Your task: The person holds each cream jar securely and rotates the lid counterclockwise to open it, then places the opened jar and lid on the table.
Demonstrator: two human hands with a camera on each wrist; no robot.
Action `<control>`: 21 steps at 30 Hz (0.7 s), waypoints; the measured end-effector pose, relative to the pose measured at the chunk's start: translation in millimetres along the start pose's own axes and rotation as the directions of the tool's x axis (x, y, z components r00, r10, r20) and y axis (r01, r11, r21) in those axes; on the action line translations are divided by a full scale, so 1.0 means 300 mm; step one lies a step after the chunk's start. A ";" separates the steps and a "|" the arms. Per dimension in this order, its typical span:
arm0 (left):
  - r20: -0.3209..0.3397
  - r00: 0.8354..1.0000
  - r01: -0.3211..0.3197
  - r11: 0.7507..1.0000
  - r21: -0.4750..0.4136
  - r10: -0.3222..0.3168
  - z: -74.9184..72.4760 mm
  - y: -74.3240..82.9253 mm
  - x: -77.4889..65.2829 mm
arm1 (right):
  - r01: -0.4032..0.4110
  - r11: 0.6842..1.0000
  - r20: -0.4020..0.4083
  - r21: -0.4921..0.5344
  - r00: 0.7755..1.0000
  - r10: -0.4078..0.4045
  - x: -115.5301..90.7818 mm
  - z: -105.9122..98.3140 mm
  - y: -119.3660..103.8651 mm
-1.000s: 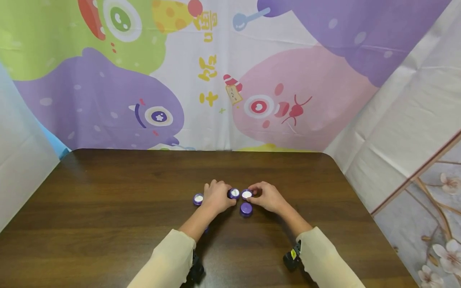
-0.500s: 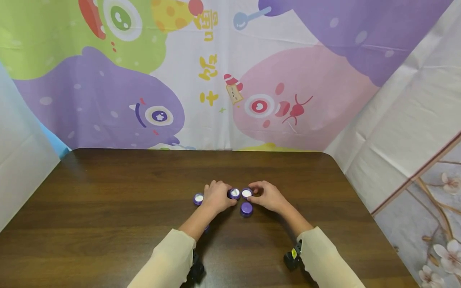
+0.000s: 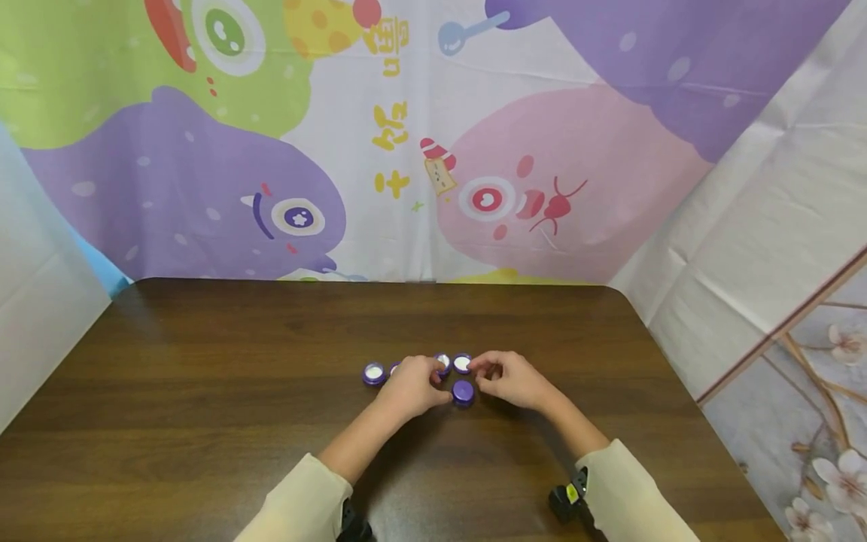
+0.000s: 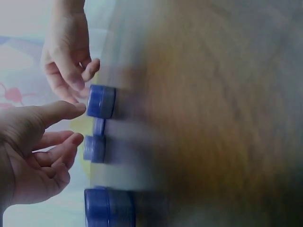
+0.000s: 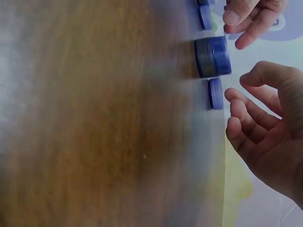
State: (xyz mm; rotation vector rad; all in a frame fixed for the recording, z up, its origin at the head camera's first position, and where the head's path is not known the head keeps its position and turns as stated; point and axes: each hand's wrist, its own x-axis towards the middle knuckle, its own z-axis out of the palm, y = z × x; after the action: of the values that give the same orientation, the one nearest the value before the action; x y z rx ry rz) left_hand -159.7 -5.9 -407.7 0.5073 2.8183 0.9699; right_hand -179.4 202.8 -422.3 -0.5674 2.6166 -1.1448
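A small purple jar with its lid on (image 3: 463, 392) stands between my hands. Behind it are an open purple jar (image 3: 443, 363) with a white inside and a flat purple lid (image 3: 462, 364), white side up. My left hand (image 3: 410, 388) is spread around the open jar's left side, its thumb pointing at the lidded jar; in the left wrist view its fingers are loose and hold nothing. My right hand (image 3: 512, 379) hovers right of the flat lid with relaxed fingers and an empty grasp, its fingertips close to the lid's edge (image 5: 215, 93).
Another purple piece with a white inside (image 3: 373, 373) lies left of my left hand, and one more (image 3: 394, 368) is mostly hidden by that hand. A larger-looking purple jar (image 4: 109, 208) appears low in the left wrist view. Brown wooden table (image 3: 223, 376); printed cloth (image 3: 393, 248) behind.
My left hand has let go of the open jar and shifted toward me, uncovering part of a purple piece. My right hand has released the flat lid and drawn back to the right.
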 end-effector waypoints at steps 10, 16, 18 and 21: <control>0.047 0.997 0.069 0.997 -0.042 -0.067 0.044 0.017 -0.014 | 0.018 1.000 0.057 0.025 0.998 -0.019 -0.029 0.015 -0.008; 0.043 0.997 0.073 0.996 -0.043 -0.071 0.071 0.011 -0.004 | 0.013 1.000 0.073 0.025 0.997 -0.014 -0.034 0.031 -0.005; 0.028 0.998 0.055 0.998 -0.033 -0.054 0.078 0.010 -0.001 | 0.021 0.999 0.066 0.029 0.998 -0.023 -0.035 0.036 -0.008; 0.015 0.999 0.033 0.999 -0.023 -0.032 0.088 0.009 0.002 | 0.030 0.999 0.044 0.015 0.999 -0.031 -0.037 0.042 -0.016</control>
State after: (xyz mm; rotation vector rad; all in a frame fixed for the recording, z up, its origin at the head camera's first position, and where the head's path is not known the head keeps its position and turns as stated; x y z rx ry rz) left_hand -153.7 11.4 -426.8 0.4625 2.7897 0.9869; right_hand -163.6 196.4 -426.5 -0.6246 2.5685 -1.1458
